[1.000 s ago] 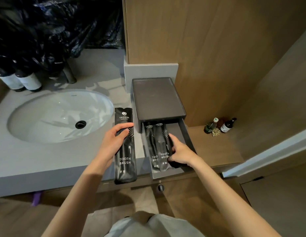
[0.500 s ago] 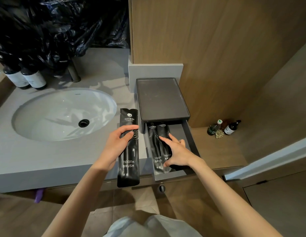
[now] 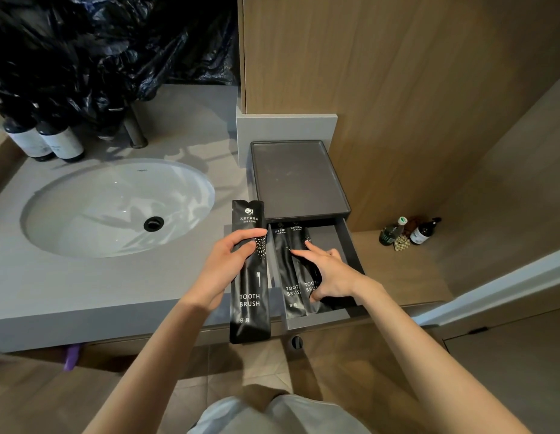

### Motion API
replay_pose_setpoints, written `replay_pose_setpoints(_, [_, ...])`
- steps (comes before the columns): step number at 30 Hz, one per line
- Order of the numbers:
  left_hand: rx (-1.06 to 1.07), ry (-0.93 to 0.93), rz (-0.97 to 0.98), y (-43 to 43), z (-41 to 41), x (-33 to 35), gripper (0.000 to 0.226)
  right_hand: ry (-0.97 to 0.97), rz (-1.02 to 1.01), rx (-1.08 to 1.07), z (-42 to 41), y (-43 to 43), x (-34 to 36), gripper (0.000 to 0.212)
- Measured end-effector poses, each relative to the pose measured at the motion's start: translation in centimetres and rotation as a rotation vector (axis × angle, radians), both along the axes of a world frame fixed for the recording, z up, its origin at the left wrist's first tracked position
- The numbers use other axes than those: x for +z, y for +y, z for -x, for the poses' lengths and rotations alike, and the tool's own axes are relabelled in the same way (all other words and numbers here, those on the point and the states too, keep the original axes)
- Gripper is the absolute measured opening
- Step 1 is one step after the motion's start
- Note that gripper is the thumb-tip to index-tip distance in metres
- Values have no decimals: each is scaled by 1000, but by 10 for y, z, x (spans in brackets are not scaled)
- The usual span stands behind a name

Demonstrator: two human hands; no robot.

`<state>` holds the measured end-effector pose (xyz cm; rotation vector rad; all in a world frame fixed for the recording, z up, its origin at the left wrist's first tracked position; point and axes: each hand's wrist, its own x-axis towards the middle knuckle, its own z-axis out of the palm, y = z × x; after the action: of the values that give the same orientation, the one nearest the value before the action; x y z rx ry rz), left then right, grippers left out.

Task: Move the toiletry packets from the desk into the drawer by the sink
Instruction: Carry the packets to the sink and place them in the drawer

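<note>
Head view: left hand (image 3: pixel 224 264) grips one packet (image 3: pixel 250 296) above the bench (image 3: pixel 84 286) edge, beside the open drawer (image 3: pixel 350 245). Right hand (image 3: pixel 332 274), fingers straight, presses two packets (image 3: pixel 285 270) inside, covering their middles. Sink (image 3: pixel 116 208), tray (image 3: pixel 299 177) nearby. Bags (image 3: pixel 100 42) hide bottle (image 3: pixel 62 142) tops.

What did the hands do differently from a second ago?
The right hand uncurled from the two packets in the drawer; its fingers now lie straight on them. The left hand still holds the third packet beside the drawer.
</note>
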<state>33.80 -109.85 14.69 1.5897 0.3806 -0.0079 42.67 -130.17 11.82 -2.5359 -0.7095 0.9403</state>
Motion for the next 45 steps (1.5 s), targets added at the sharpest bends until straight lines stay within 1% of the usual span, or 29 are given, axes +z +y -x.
replay_pose_setpoints(8, [-22,-9,-9,-6,-5,2,36,2,-37,-12,5,1,1,105])
replay_pose_setpoints(10, [-16,-5,-26,-8,-6,1,37,-15,-72,-49,6,-2,-3,100])
replay_pose_setpoints(12, [-6,5,-23,-9,-7,2,40,-82,-126,-107,10,-7,-5,84])
replay_pose_setpoints(14, [3,3,-49,-13,-7,8,42,-122,-267,-201,14,-10,-1,56])
replay_pose_setpoints(16, [0,-3,-104,-18,-7,17,42,-70,-456,-328,20,-11,9,30])
replay_pose_setpoints(17, [-8,-19,-104,-21,-7,20,44,-13,-536,-384,23,-11,16,22])
replay_pose_setpoints(20, [-44,-56,-78,-30,-12,24,49,109,-615,-467,32,-9,33,20])
replay_pose_setpoints(23, [-95,-100,52,-37,-18,19,50,144,-665,-559,38,-11,40,15])
replay_pose_setpoints(26, [-171,-114,172,-45,-24,13,49,205,-699,-593,41,-19,43,19])
replay_pose_setpoints(28, [-206,-112,204,-52,-27,12,49,194,-721,-604,42,-27,43,14])
replay_pose_setpoints(30, [-250,-99,217,-60,-29,12,50,134,-691,-638,44,-36,44,15])
replay_pose_setpoints(31, [-265,-90,194,-63,-30,11,52,93,-659,-665,44,-42,44,16])
replay_pose_setpoints(33, [-271,-92,51,-66,-32,3,53,15,-591,-704,45,-57,44,16])
replay_pose_setpoints(34, [-275,-114,-77,-65,-32,-2,52,-12,-561,-720,44,-64,44,17])
replay_pose_setpoints(37, [-343,-161,-593,-60,-30,-17,43,-44,-450,-761,43,-80,40,18])
replay_pose_setpoints(38, [-389,-153,-739,-59,-29,-23,42,-41,-409,-765,43,-83,40,17])
replay_pose_setpoints(42, [-592,-22,-1169,-66,-29,-39,59,1,-296,-724,43,-80,38,16])
replay_pose_setpoints(45, [-665,28,-1402,-72,-34,-44,67,-27,-277,-704,37,-69,31,18])
